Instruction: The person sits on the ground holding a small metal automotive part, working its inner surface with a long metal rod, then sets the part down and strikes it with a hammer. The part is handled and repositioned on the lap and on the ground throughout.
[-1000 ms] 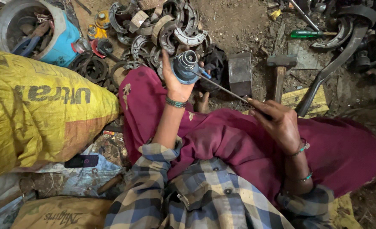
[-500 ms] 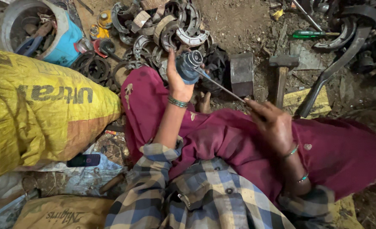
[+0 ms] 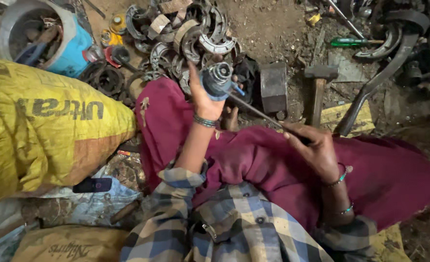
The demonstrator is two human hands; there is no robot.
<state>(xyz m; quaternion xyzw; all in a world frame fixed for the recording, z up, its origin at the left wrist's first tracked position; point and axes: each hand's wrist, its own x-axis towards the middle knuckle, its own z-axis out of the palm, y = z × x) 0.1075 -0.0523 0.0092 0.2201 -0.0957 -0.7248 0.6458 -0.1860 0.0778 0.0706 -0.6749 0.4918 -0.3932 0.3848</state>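
Left hand: the left hand (image 3: 206, 94) is raised over the lap, fingers clamped around a small round grey metal part with a blue collar (image 3: 218, 77).
Right hand: the right hand (image 3: 316, 148) rests on the maroon cloth over the lap (image 3: 254, 160), fingers closed on the near end of a thin dark metal rod tool (image 3: 254, 110).
Tool contact: the rod's far tip meets the round part at its lower right side.
Progress: the tool is engaged with the part, which looks not yet opened or separated; the working of it seems under way, with the finish left to do.
Around: a heap of curved grey metal shoes and rings (image 3: 190, 39) lies on the dirt floor just beyond the part; a hammer with a wooden handle (image 3: 318, 90) and a dark metal block (image 3: 273, 87) lie towards the floor's far right.
Change: the part sits slightly higher and nearer than half a second ago; both grips are unchanged.
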